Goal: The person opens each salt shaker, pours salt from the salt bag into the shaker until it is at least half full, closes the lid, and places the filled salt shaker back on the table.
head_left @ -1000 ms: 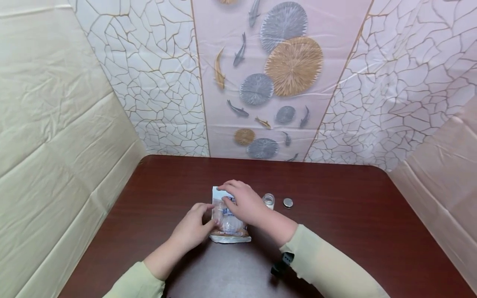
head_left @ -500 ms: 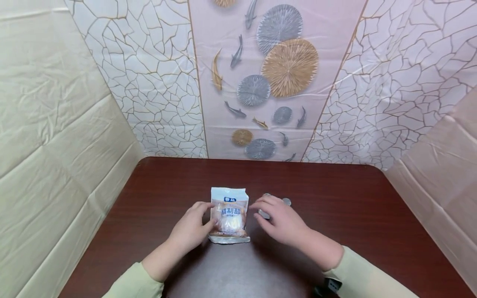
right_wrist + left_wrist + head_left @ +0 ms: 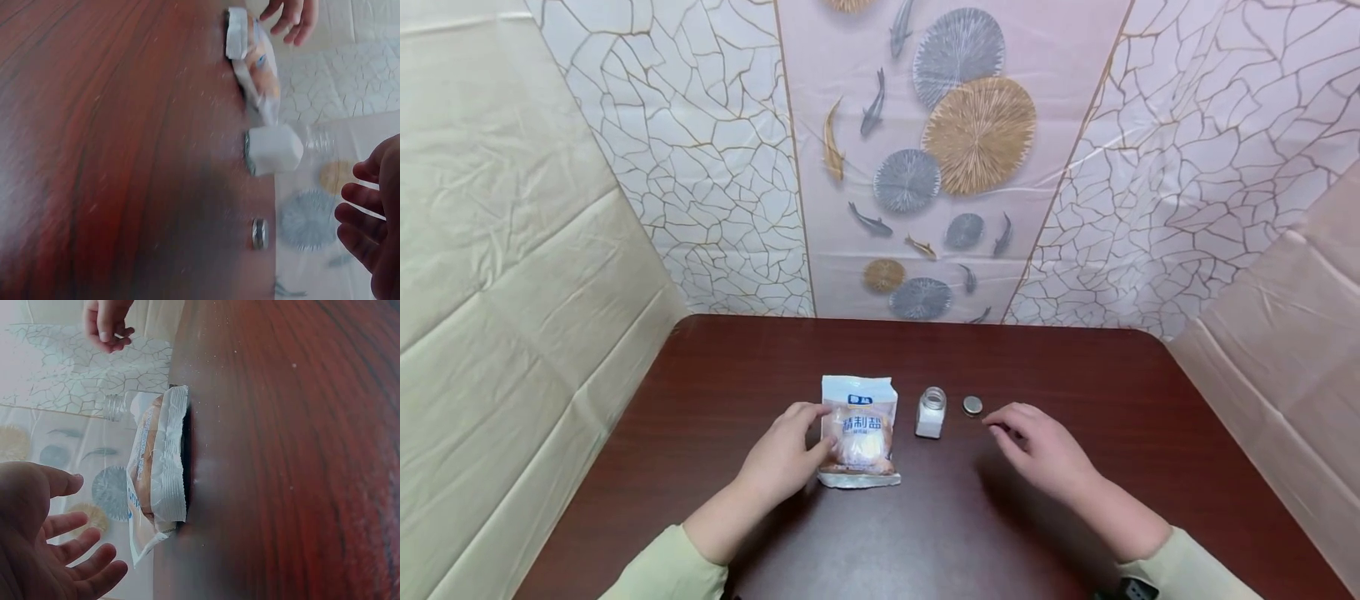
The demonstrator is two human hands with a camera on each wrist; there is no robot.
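Note:
A bag of salt (image 3: 859,437) with blue print lies flat on the table, its crimped end (image 3: 170,453) facing the left wrist view. My left hand (image 3: 782,454) hovers at the bag's left edge, fingers spread, gripping nothing. Right of the bag stands a small uncapped glass jar (image 3: 931,414), filled most of the way with white salt. Its round metal lid (image 3: 972,406) sits on the table to the right of the jar. My right hand (image 3: 1048,450) is held above the table just right of the lid, with loosely bent fingers and nothing in them.
The dark red wooden table (image 3: 925,533) bears a few white specks near the bag. Patterned cloth (image 3: 917,192) hangs behind its far edge, and pale cloth walls (image 3: 550,333) stand on both sides.
My right hand has left the top of the salt bag and moved right, past the jar and lid, uncovering them. The left hand has stayed beside the bag.

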